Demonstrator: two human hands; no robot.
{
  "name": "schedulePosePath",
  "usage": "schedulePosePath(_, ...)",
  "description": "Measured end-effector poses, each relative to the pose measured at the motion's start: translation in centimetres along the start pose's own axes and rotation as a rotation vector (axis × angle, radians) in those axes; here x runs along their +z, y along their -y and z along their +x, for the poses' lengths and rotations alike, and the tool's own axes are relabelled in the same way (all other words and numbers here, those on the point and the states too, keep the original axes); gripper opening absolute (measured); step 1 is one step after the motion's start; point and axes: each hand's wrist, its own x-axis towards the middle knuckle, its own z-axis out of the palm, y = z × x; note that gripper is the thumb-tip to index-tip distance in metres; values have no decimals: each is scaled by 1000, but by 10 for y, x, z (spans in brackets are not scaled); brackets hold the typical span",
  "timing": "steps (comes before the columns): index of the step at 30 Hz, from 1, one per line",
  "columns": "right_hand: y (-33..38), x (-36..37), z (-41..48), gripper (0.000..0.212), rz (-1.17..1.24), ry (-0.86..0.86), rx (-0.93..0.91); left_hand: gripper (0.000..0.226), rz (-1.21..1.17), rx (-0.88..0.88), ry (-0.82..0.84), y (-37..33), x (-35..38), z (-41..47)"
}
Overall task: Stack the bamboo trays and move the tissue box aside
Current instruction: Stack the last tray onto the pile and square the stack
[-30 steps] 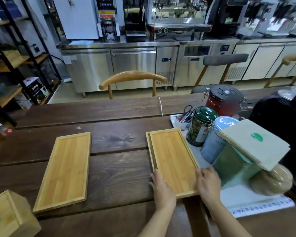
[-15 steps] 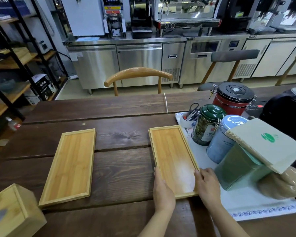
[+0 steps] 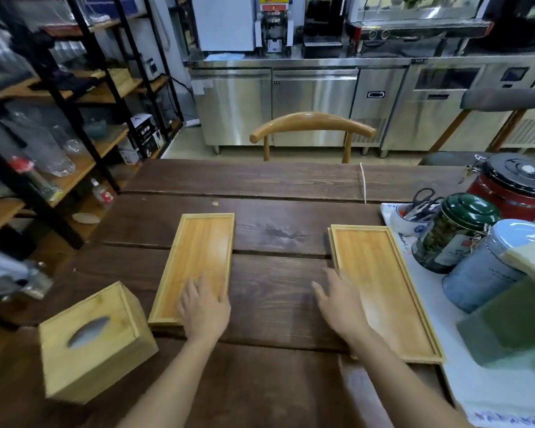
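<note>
Bamboo trays: two stacks flat on dark wooden table (image 3: 278, 291), well apart. Left tray (image 3: 198, 261) in front of left arm; left hand (image 3: 205, 307) lies palm-down, fingers spread, over its near right corner, gripping nothing. Right tray stack (image 3: 380, 282) sits two-high, lower tray's edge peeking at far left; right hand (image 3: 342, 301) open, flat at its left edge. Bamboo tissue box (image 3: 93, 341) stands near left tray's front left corner. Green tin (image 3: 454, 233) and grey tin (image 3: 488, 267) just right of right stack.

Even, bright indoor light. Soft glare patches sit on both trays (image 3: 374, 273) and the steel counter (image 3: 315, 97). Edges bow and blur; hands (image 3: 206, 310) slightly smeared
</note>
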Motion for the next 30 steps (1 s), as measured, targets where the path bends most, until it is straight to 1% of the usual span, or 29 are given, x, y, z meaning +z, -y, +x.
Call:
schedulePosePath(2,31,26,3,46,84,174,-8,67,29,-128,14,28,-15,19)
schedulePosePath(4,65,51,3,58,197,328,7,73,-41,-234,48,42,-26,28)
schedulePosePath(6,94,70,1,67,317,451,70,80,-87,-280,84,46,-30,32)
schedulePosePath(7,104,79,0,68,366,491,99,82,-93,-290,99,45,-30,32)
schedulePosePath(9,119,91,-2,62,474,548,147,80,-121,-311,125,44,-30,33)
schedulePosePath(11,127,96,-7,56,632,568,194,71,-233,-339,124,43,-28,35)
schedulePosePath(13,131,96,-8,58,774,571,282,58,-354,-370,93,43,-29,37)
schedulePosePath(16,124,94,-2,67,832,511,433,52,-422,-424,99,41,-37,38)
schedulePosePath(17,120,92,1,66,802,476,456,52,-436,-427,127,40,-40,35)
schedulePosePath(20,108,88,7,47,714,403,489,50,-508,-365,217,36,-36,23)
schedulePosePath(21,106,86,6,41,682,381,479,47,-510,-328,228,35,-33,17)
schedulePosePath(23,97,79,4,32,539,270,412,44,-502,-256,229,27,-26,6)
schedulePosePath(25,84,64,0,30,432,143,356,41,-506,-186,211,12,-19,-7)
schedulePosePath(28,54,34,-5,28,373,-14,288,40,-573,-54,172,-21,-7,-30)
schedulePosePath(30,29,11,-9,27,283,-129,251,37,-610,15,172,-50,3,-50)
